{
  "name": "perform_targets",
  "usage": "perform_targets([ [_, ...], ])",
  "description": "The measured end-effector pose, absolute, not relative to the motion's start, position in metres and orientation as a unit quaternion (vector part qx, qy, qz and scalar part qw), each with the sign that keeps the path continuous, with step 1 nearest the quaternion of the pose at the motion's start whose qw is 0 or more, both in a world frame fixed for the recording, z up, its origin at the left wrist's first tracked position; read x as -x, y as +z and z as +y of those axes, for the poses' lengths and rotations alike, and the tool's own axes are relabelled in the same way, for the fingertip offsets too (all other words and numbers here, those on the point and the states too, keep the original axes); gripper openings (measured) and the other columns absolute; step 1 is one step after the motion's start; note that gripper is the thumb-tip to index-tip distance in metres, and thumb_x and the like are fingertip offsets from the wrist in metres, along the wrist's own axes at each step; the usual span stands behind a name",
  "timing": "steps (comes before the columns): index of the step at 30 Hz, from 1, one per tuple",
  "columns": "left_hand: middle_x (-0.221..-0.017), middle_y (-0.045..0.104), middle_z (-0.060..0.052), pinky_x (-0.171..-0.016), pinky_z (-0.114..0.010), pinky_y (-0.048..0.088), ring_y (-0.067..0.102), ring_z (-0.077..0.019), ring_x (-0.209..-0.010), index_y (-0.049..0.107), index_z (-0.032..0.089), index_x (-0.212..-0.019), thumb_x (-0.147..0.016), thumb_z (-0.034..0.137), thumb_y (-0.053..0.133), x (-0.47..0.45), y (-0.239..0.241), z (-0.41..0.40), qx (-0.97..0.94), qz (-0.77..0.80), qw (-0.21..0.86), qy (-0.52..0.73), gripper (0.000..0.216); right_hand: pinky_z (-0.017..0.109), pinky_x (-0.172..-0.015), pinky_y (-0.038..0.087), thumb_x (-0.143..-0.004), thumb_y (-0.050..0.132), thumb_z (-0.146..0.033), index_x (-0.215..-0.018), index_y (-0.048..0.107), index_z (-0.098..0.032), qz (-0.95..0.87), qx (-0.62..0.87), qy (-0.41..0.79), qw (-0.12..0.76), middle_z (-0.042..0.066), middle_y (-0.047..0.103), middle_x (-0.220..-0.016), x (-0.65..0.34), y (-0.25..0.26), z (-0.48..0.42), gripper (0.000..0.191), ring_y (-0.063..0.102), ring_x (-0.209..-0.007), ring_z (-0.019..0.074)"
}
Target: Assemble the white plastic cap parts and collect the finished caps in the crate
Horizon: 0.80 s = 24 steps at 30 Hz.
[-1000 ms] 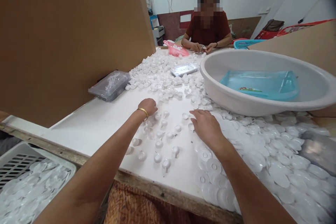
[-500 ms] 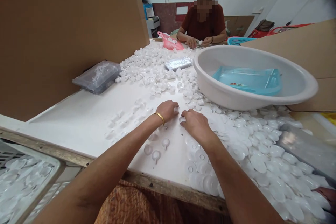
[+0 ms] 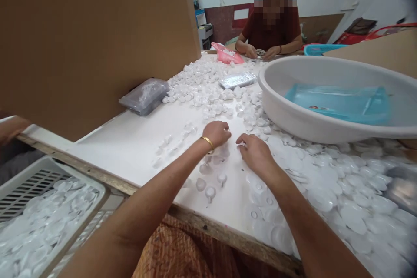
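My left hand [image 3: 217, 134], with a gold bangle at the wrist, is held over the white table, its fingers curled round a small white plastic piece that is mostly hidden. Just to its right, my right hand [image 3: 256, 151] pinches another small white plastic piece [image 3: 241, 144] between thumb and fingers. A narrow gap separates the two hands. Below my left hand lie a few small round cups with short stems [image 3: 210, 193]. Flat translucent round pieces [image 3: 282, 236] are spread beneath and beside my right forearm.
A large pale basin [image 3: 293, 126] holding a blue tray [image 3: 339, 104] stands at right. Piled white pieces [image 3: 192, 80] cover the far table. A plastic-wrapped pack [image 3: 145, 95] lies by the cardboard. A filled basket [image 3: 94, 182] sits at lower left. Another person [image 3: 272, 30] works opposite.
The view has swung left, so things sit further right, and more of the basket and a person's arm at the left edge show. My hands have drawn slightly apart.
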<state>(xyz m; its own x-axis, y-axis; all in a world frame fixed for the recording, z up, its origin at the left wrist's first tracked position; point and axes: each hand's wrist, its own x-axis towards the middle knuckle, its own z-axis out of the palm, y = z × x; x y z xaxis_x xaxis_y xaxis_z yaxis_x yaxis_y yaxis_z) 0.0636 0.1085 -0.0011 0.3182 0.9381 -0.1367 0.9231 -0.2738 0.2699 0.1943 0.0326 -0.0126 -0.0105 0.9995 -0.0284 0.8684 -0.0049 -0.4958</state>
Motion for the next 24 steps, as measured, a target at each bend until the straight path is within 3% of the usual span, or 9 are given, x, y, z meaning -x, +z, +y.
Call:
perform_targets([
  [3, -0.088, 0.063, -0.01, -0.07, -0.032, 0.042, 0.058, -0.0233, -0.087, 0.063, 0.015, -0.085, -0.078, 0.031, 0.041, -0.074, -0.01, 0.103, -0.801, 0.581, 0.143, -0.001, 0.028, 0.024, -0.074, 0.036, -0.086, 0.046, -0.022, -0.106, 0.059, -0.018, -0.694, 0.684, 0.17, 0.148, 0.007, 0.055, -0.101, -0.193, -0.018, 0.036, 0.024, 0.053, -0.088, 0.0158],
  [7, -0.092, 0.062, -0.012, -0.067, -0.032, 0.042, 0.058, -0.0234, -0.087, 0.052, 0.015, -0.105, -0.087, 0.029, 0.025, -0.08, -0.018, 0.105, -0.793, 0.594, 0.134, -0.01, 0.035, 0.025, -0.075, 0.038, -0.088, 0.038, -0.014, -0.117, 0.054, -0.015, -0.709, 0.68, 0.148, 0.113, 0.01, 0.056, -0.104, -0.189, -0.026, 0.037, 0.033, 0.054, -0.091, 0.0166],
  [11, -0.088, 0.062, -0.012, -0.065, -0.031, 0.041, 0.059, -0.0221, -0.083, 0.044, 0.015, -0.111, -0.089, 0.03, 0.022, -0.08, -0.02, 0.109, -0.796, 0.59, 0.136, -0.025, 0.034, 0.026, -0.071, 0.039, -0.086, 0.041, -0.013, -0.113, 0.056, -0.018, -0.721, 0.677, 0.125, 0.079, 0.009, 0.055, -0.101, -0.187, -0.026, 0.034, 0.032, 0.056, -0.089, 0.0179],
  [17, -0.089, 0.06, -0.011, -0.069, -0.033, 0.042, 0.057, -0.0238, -0.089, 0.051, 0.016, -0.102, -0.089, 0.033, 0.025, -0.076, -0.021, 0.109, -0.809, 0.578, 0.106, -0.029, 0.033, 0.027, -0.065, 0.039, -0.086, 0.046, -0.019, -0.115, 0.054, -0.018, -0.728, 0.672, 0.126, 0.047, 0.008, 0.051, -0.102, -0.182, -0.025, 0.03, 0.029, 0.056, -0.085, 0.0191],
  [24, -0.099, 0.054, -0.007, -0.073, -0.028, 0.041, 0.054, -0.0167, -0.088, 0.056, 0.02, -0.099, -0.089, 0.036, 0.028, -0.04, 0.008, 0.103, -0.798, 0.593, 0.092, 0.051, 0.033, 0.027, -0.069, 0.039, -0.085, 0.046, -0.016, -0.118, 0.051, -0.017, -0.74, 0.654, 0.152, 0.047, 0.01, 0.049, -0.104, -0.178, -0.033, 0.029, 0.033, 0.055, -0.088, 0.0189],
])
